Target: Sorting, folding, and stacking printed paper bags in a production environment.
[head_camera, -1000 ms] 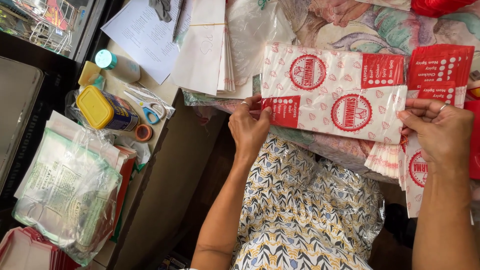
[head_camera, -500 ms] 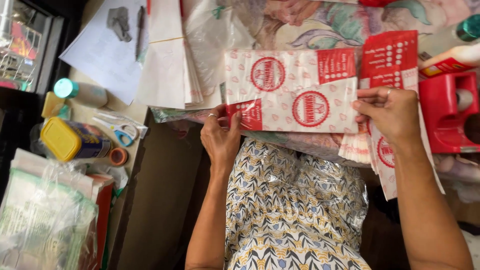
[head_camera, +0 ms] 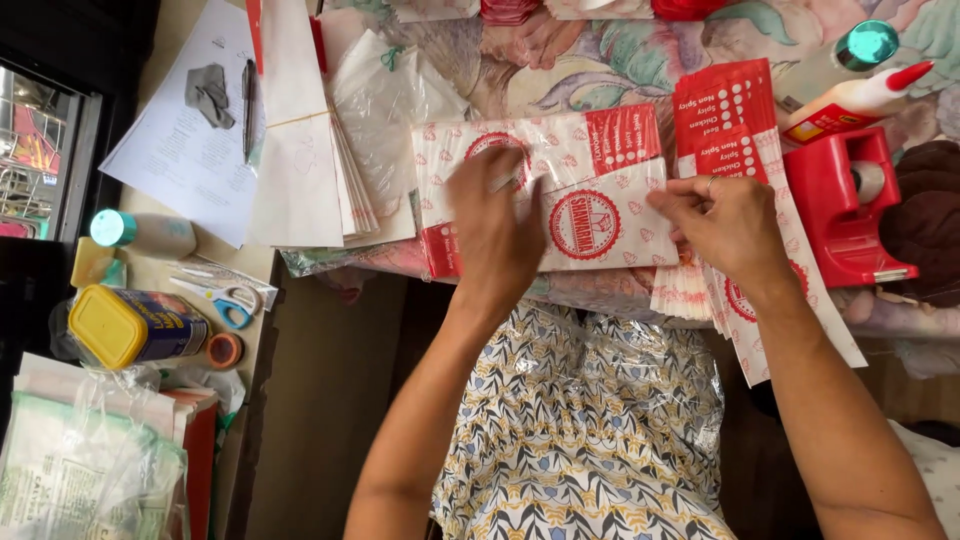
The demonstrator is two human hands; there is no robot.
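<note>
Folding looks to be the step in hand: the left hand (head_camera: 495, 235) presses fingers-together on the red-and-white paper bag (head_camera: 590, 205), lying on the floral-covered surface (head_camera: 600, 70), while the right hand (head_camera: 730, 228) pinches its right edge. Next, the crease probably needs firm, even pressure, perhaps with the red tape dispenser (head_camera: 845, 215) nearby.

**Bare Arms, Patterned Dress, One Ring**

Both forearms were seen uncovered to the elbow, no sleeves, no watch, no bracelet worn. A thin ring was spotted on a finger of the right hand (head_camera: 733, 228). The left hand (head_camera: 497, 238) was left unadorned. A white dress was worn, printed all over with leaf shapes in black, mustard yellow and blue-grey.
</note>
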